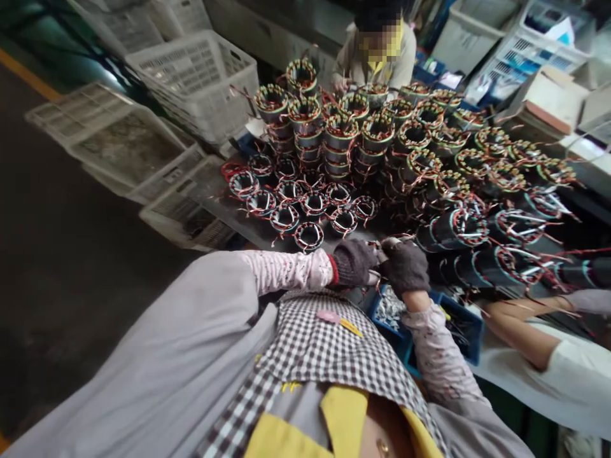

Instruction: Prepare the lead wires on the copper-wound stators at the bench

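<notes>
Both hands wear dark knit gloves and meet at the centre of the frame, just below the lowest stator rings. The left hand (353, 263) is curled, its fingers drawn together toward the right hand. The right hand (405, 266) is likewise closed into a loose fist, fingers pressed together. Between the two gloves a small pale object (384, 245) shows at the fingertips; both hands appear to grip it, but its form is too small and blurred to identify.

Directly beneath the right hand, at lower centre, stands a blue bin (465, 315) containing small pale parts (389, 308).

Above the hands, wound stator rings (309, 235) lie flat in a cluster at centre frame, each with red and white wire ends. Behind them, taller stator stacks (338, 143) rise toward the upper centre. At centre right, further stators (458, 229) lie on their sides in rows.

White plastic crates (191, 76) occupy the upper left. A seated person (377, 57) works at the top centre. Another person's forearm (520, 334) lies at lower right.
</notes>
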### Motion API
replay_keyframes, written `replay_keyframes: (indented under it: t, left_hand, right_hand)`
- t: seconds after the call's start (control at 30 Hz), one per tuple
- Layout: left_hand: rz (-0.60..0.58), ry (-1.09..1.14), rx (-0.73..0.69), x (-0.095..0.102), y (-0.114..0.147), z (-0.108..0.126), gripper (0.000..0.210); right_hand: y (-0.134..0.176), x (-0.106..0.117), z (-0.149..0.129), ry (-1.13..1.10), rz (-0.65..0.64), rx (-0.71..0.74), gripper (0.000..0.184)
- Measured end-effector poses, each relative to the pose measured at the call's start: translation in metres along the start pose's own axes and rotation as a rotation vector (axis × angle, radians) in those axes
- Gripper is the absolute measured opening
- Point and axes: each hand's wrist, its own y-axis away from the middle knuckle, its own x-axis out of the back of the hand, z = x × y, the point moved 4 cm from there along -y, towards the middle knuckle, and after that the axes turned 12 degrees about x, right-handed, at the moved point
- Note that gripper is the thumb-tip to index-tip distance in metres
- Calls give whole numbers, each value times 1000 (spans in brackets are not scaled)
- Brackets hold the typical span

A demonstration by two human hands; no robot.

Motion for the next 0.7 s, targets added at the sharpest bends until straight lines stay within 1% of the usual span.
replay_keyframes:
  t: [0.07, 0.17, 0.2, 0.27, 0.37, 0.47, 0.53, 0.57, 0.63, 0.7]
  left_hand:
    - [35, -20, -18, 6, 12, -5, 41]
    - [36, -25, 14, 14, 27, -14, 32]
    - [28, 4, 13, 16, 31, -17, 31]
    - [9, 94, -40, 18, 35, -19, 31]
    - [-6, 192, -119, 14, 35, -20, 39]
    - [12, 282, -81, 6, 33, -25, 30]
    - [22, 352, -53, 1, 33, -29, 29]
    - [27, 378, -37, 0, 33, -30, 29]
    - [31, 406, -13, 0, 36, -32, 28]
    - [20, 398, -14, 4, 37, -31, 26]
  right_hand:
    - [-4, -2, -1, 14, 19, -23, 23]
    - [-5, -6, -1, 23, 62, -4, 22]
    - [-4, -7, -1, 26, 77, 3, 23]
    - [-1, -6, -2, 38, 90, 13, 27]
    - [3, -4, -10, 101, 56, 10, 32]
    - [4, -3, -19, 205, -12, -18, 38]
    - [3, -4, -18, 200, -20, -49, 41]
    - [2, -5, -15, 151, -8, -74, 41]
    - [2, -7, -3, -48, 33, -132, 36]
    - [3, -12, 13, -394, 116, -197, 30]
